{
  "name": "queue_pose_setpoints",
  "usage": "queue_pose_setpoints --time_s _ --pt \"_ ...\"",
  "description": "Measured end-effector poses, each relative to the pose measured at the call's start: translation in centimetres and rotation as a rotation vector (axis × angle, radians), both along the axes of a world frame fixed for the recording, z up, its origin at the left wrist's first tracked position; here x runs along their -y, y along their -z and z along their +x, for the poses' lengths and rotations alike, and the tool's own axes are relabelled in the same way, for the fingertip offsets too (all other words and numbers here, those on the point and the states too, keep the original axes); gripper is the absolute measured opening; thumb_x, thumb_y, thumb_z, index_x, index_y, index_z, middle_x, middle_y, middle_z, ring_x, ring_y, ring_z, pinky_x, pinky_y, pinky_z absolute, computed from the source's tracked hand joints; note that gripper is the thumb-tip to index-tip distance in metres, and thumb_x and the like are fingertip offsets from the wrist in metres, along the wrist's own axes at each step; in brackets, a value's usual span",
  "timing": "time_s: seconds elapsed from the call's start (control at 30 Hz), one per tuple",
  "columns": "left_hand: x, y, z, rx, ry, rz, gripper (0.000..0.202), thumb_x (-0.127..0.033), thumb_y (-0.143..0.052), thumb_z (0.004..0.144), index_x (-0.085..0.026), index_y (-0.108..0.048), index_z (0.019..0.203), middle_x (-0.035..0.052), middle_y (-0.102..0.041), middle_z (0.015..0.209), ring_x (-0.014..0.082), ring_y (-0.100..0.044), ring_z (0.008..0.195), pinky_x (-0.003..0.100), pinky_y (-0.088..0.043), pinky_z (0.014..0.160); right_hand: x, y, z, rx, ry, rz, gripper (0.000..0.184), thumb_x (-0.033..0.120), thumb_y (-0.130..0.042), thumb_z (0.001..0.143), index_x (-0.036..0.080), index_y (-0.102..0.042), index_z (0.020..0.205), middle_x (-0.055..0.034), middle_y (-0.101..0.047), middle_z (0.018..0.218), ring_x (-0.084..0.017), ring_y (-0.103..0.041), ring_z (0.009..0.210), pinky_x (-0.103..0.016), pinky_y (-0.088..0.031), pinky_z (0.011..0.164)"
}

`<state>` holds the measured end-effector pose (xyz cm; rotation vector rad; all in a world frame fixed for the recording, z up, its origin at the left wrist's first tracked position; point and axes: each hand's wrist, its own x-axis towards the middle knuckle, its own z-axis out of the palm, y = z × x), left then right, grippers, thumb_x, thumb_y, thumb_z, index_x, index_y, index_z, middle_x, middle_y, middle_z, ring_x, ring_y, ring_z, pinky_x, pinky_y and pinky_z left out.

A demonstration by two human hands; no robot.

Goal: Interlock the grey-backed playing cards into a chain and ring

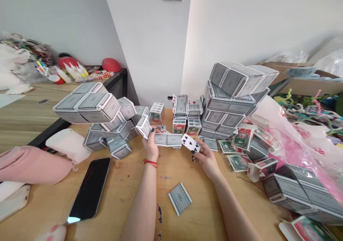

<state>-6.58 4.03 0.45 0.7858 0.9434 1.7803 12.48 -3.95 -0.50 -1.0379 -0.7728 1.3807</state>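
My left hand [151, 146] is closed around a small piece of folded playing cards [144, 127], grey patterned backs outward. In my right hand [205, 158] a single playing card [190, 143] is pinched, its face with black clubs turned up. Between the hands lies a row of folded grey-backed cards [167, 139] on the wooden table [134, 198]. Nearer to me rests a flat card piece [180, 198] with folded white edges, back side up.
Stacks of folded-card blocks stand at left [91, 107] and right [227, 105]. Card boxes [242, 138] lie by the right stack. A black phone [89, 189] and a pink pouch [37, 164] are at left. A pink plastic bag [302, 148] covers part of the right side.
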Motion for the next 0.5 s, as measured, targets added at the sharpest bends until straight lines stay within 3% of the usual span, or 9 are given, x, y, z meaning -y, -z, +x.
queue_pose_setpoints --time_s 0.23,0.5 --pt "0.1 0.4 0.2 -0.012 0.047 0.040 0.023 -0.033 -0.056 0.071 -0.015 -0.053 0.084 -0.0002 -0.056 0.063 0.0177 -0.062 0.061 0.031 -0.048 0.061 -0.1 -0.5 0.6 -0.055 -0.174 -0.019 0.053 0.018 -0.062 0.065 0.023 -0.038 0.111 0.0029 -0.060 0.062 -0.011 -0.053 0.044 -0.023 -0.042 0.041" --pt "0.7 0.3 1.4 -0.141 0.089 0.079 0.022 -0.035 -0.056 0.072 -0.016 -0.053 0.082 -0.0010 -0.054 0.062 0.0173 -0.061 0.063 0.030 -0.049 0.064 -0.3 0.1 0.4 0.020 -0.160 -0.039 0.038 0.038 -0.057 0.073 0.021 -0.039 0.102 0.0043 -0.056 0.055 -0.010 -0.049 0.039 -0.021 -0.038 0.038"
